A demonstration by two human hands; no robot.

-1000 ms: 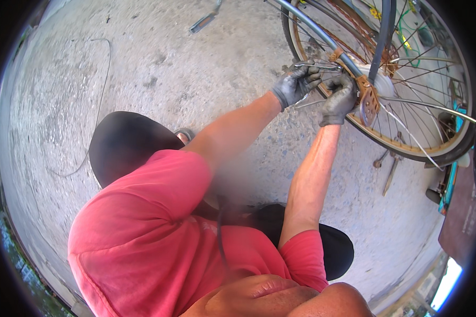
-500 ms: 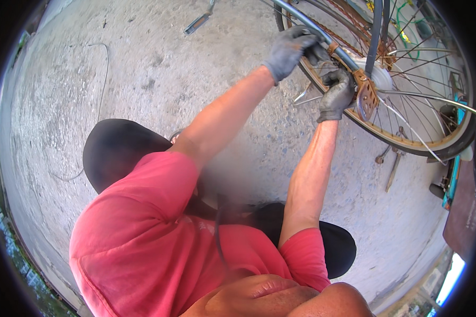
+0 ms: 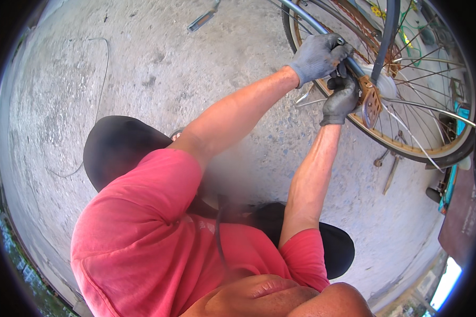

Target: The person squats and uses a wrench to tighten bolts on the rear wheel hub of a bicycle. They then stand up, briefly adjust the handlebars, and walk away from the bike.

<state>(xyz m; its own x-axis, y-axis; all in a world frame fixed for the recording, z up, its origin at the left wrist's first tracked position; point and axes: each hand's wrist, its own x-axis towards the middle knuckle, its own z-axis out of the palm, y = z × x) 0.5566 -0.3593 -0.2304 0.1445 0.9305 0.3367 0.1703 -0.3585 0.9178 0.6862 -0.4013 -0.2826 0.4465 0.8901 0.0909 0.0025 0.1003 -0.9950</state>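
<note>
A pale, rough concrete floor (image 3: 137, 84) is filling most of the wide, round view; a person in a pinkish-red shirt (image 3: 143, 227) is crouching over it, dark-clad knees showing on either side; at the upper right, in front of the person's hands, a bicycle wheel (image 3: 397, 146) with a black tyre and thin spokes is reaching toward the view's edge; a blue-grey tube (image 3: 307, 16) is slanting down across it, and a dark bar (image 3: 387, 42) is meeting it near the hub.

The left hand (image 3: 321, 57), in a grey glove, is lying against the tube, its fingers curling close together; the right hand (image 3: 340, 100), in a darker-looking glove, is sitting just below, next to the tube's lower end, its fingers bending inward; whether either is pinching a small part, I cannot tell.

A rusty plate with holes (image 3: 373, 103) is hanging just right of the right hand; a thin wire (image 3: 107, 68) is curving over the floor at left; a flat tool (image 3: 200, 22) is lying near the top.
</note>
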